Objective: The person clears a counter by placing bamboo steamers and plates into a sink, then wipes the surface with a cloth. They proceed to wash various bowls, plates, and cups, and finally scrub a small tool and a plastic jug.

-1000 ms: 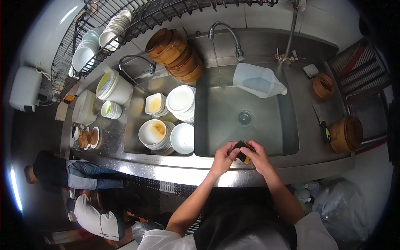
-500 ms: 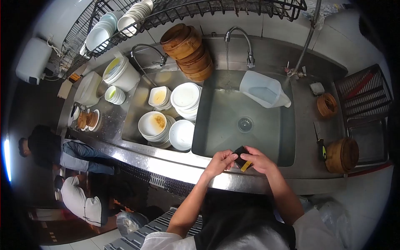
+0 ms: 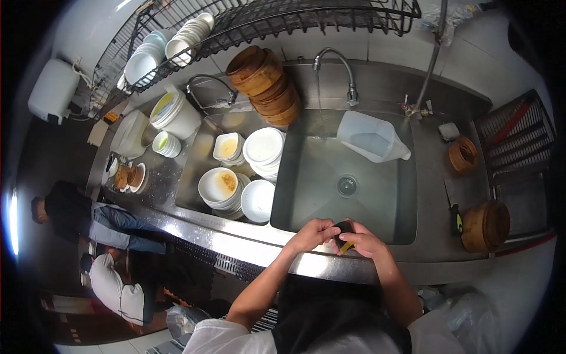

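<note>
Both hands meet above the front edge of the right sink basin. My left hand [image 3: 314, 235] pinches one side of a small black and yellow object [image 3: 344, 233], which looks like a scouring sponge. Around its other side are the closed fingers of my right hand [image 3: 363, 239]. Behind the hands, the basin [image 3: 312, 197] holds water and a translucent plastic jug [image 3: 372, 137] lying on its side. A thin stream runs from the faucet [image 3: 352, 94] into the basin.
Stacked bowls [image 3: 218, 187] and plates [image 3: 263, 147] fill the left basin. Bamboo steamers [image 3: 271, 94] stand behind it. On the right counter are a steamer [image 3: 484, 226] and a knife [image 3: 456, 218]. Two people [image 3: 118, 289] are at lower left. A wire rack [image 3: 265, 23] hangs above.
The view has shifted a little, so the sink and dishes appear slightly lower. Both hands still hold the black and yellow object, and less of its yellow part shows.
</note>
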A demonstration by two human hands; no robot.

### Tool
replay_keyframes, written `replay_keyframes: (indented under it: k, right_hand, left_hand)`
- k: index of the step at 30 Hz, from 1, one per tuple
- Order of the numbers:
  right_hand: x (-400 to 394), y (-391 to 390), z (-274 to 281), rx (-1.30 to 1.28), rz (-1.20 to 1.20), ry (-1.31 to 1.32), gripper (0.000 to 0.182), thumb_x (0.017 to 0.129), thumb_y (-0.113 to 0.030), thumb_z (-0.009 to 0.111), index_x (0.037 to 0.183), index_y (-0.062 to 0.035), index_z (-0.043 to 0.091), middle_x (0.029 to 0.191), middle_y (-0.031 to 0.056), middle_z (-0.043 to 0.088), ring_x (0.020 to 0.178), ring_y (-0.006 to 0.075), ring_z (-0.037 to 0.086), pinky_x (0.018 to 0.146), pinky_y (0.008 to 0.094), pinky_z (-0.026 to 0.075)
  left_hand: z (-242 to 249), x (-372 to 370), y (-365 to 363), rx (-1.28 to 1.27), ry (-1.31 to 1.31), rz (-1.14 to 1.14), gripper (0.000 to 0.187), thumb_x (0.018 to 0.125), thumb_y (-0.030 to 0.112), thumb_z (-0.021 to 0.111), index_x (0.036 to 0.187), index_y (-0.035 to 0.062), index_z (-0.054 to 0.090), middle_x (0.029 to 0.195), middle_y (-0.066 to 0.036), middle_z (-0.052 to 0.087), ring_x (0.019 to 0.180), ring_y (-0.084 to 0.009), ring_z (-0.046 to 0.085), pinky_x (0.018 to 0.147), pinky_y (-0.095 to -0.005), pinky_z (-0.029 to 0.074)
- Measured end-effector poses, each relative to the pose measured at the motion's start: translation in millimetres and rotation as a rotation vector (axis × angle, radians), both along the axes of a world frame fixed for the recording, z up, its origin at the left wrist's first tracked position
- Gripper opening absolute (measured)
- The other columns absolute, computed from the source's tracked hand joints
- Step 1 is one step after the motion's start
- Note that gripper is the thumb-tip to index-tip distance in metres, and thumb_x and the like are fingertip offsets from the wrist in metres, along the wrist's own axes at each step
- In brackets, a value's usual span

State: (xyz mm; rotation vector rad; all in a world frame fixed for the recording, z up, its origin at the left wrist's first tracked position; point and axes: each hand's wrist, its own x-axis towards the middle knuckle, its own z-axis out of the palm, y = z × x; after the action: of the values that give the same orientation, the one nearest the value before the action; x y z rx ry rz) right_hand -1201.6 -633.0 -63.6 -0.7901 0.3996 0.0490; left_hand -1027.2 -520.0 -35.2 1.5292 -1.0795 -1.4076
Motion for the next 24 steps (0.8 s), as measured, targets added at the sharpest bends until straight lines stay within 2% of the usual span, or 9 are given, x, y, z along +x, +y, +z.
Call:
replay_keyframes:
  k: [6,7,11,14,16,18,19,22,24]
  right_hand:
    - [-7.3,2.4,30.8,-0.045,-0.155,-0.071,0.029,0.089,-0.008,0.055,0.115,-0.0033,0.044,0.094,0.0149,0.06,0.081,0.0239,0.062,0.072,0.0392,0.052]
    - [-7.5,1.0,25.9,-0.064,-0.173,-0.06,0.028,0.087,-0.006,0.055,0.113,-0.0031,0.045,0.094,0.0165,0.061,0.082,0.0258,0.064,0.074,0.0406,0.053]
    - [-4.2,-1.1,23.1,0.01,-0.076,-0.085,0.026,0.083,-0.001,0.052,0.109,-0.0024,0.045,0.093,0.0203,0.065,0.081,0.0293,0.067,0.075,0.0395,0.054]
    - [10.2,9.0,6.2,-0.09,-0.033,0.027,0.02,0.084,0.002,0.05,0.103,-0.0024,0.046,0.089,0.0187,0.065,0.079,0.0282,0.067,0.074,0.0387,0.055]
    - [23.3,14.6,-14.6,-0.271,-0.052,0.1,0.015,0.085,0.003,0.048,0.099,-0.0028,0.045,0.083,0.0161,0.064,0.073,0.0237,0.066,0.068,0.0353,0.053]
    - [37.0,22.6,-7.2,-0.423,-0.015,0.205,0.013,0.087,0.002,0.048,0.098,-0.0027,0.044,0.082,0.0149,0.063,0.071,0.0211,0.065,0.064,0.0333,0.052]
    - [44.0,25.9,0.0,-0.542,-0.04,0.229,0.013,0.084,0.004,0.046,0.096,-0.0005,0.044,0.076,0.011,0.06,0.066,0.0166,0.061,0.062,0.0334,0.05]
    - [65.6,23.2,26.5,-0.448,-0.047,0.209,0.011,0.085,0.003,0.047,0.095,-0.0004,0.044,0.074,0.0103,0.059,0.061,0.0155,0.06,0.057,0.0316,0.049]
    - [86.2,23.5,29.4,-0.607,-0.027,0.199,0.01,0.086,0.001,0.048,0.095,-0.0007,0.043,0.073,0.0101,0.059,0.057,0.0147,0.058,0.053,0.031,0.048]
  left_hand:
    - [28.7,4.6,-18.1,-0.061,0.025,-0.159,0.029,0.096,0.026,0.057,0.078,0.0038,0.057,0.067,0.002,0.057,0.064,-0.0067,0.047,0.058,-0.0251,0.039]
    - [37.2,8.4,-22.2,-0.061,-0.046,-0.223,0.027,0.097,0.025,0.056,0.081,0.0036,0.059,0.069,0.001,0.061,0.066,-0.0075,0.048,0.061,-0.0257,0.04]
    - [25.8,6.6,-20.1,-0.032,0.109,-0.234,0.025,0.097,0.024,0.056,0.082,0.0036,0.058,0.068,-0.001,0.064,0.065,-0.0086,0.051,0.064,-0.0262,0.042]
    - [-14.3,9.0,-2.8,0.046,0.287,-0.143,0.026,0.098,0.025,0.055,0.082,0.0036,0.057,0.068,-0.002,0.065,0.062,-0.0088,0.052,0.065,-0.0258,0.042]
    - [-33.3,13.1,7.9,0.032,0.243,-0.046,0.027,0.098,0.026,0.054,0.082,0.0042,0.056,0.067,-0.003,0.064,0.063,-0.0084,0.058,0.063,-0.023,0.041]
    - [-37.4,13.0,20.5,0.026,0.229,0.059,0.027,0.098,0.026,0.054,0.082,0.0043,0.055,0.068,-0.002,0.064,0.066,-0.0082,0.061,0.061,-0.0219,0.041]
    - [-34.8,16.3,21.2,0.001,0.192,0.067,0.027,0.099,0.024,0.053,0.081,0.0037,0.054,0.071,-0.003,0.064,0.067,-0.0074,0.06,0.059,-0.0211,0.041]
    - [-24.8,31.1,21.3,-0.095,0.223,0.13,0.025,0.097,0.023,0.055,0.085,0.0012,0.058,0.068,-0.003,0.063,0.065,-0.0083,0.057,0.062,-0.0255,0.042]
    - [-26.9,46.5,23.8,-0.161,0.08,0.161,0.023,0.098,0.02,0.053,0.084,0.0017,0.056,0.073,-0.003,0.062,0.068,-0.007,0.056,0.062,-0.0235,0.042]
